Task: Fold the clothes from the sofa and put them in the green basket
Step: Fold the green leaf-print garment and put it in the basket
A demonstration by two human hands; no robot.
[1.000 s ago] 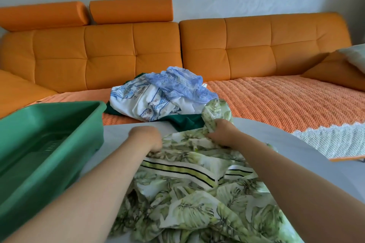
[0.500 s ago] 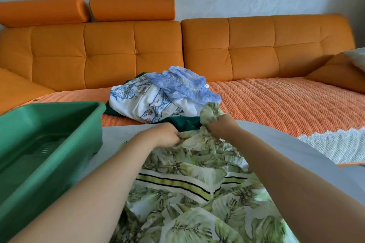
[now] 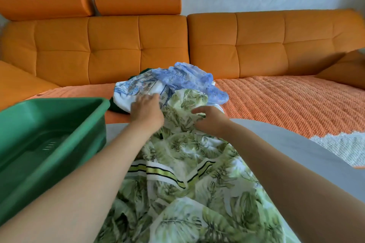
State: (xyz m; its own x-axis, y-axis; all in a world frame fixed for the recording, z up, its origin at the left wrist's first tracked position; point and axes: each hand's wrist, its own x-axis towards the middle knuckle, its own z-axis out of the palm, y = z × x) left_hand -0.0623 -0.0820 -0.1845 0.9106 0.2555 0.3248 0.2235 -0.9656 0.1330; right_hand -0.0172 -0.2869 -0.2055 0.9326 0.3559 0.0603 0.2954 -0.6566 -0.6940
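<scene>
A green leaf-print garment (image 3: 183, 163) with a striped band lies crumpled along the grey table (image 3: 276, 144); its far end is raised against the clothes pile. My left hand (image 3: 147, 111) grips that far end on the left, fingers reaching over the white and blue printed garment (image 3: 134, 89). My right hand (image 3: 211, 121) pinches the same end on the right with curled fingers. The green basket (image 3: 59, 116) stands on the table to the left of my left arm, with nothing seen inside. A light blue garment (image 3: 189, 78) tops the pile and a dark green one (image 3: 116, 107) lies under it.
The orange sofa (image 3: 256, 49) spans the back, its seat covered by an orange woven throw (image 3: 286, 104) with a white lace edge (image 3: 339, 144). An orange cushion (image 3: 343, 73) leans at the far right. Two headrest rolls sit on the left backrest.
Both hands have moved forward and up, carrying the leaf-print garment's far end toward the pile on the sofa. More of the garment is stretched along the table.
</scene>
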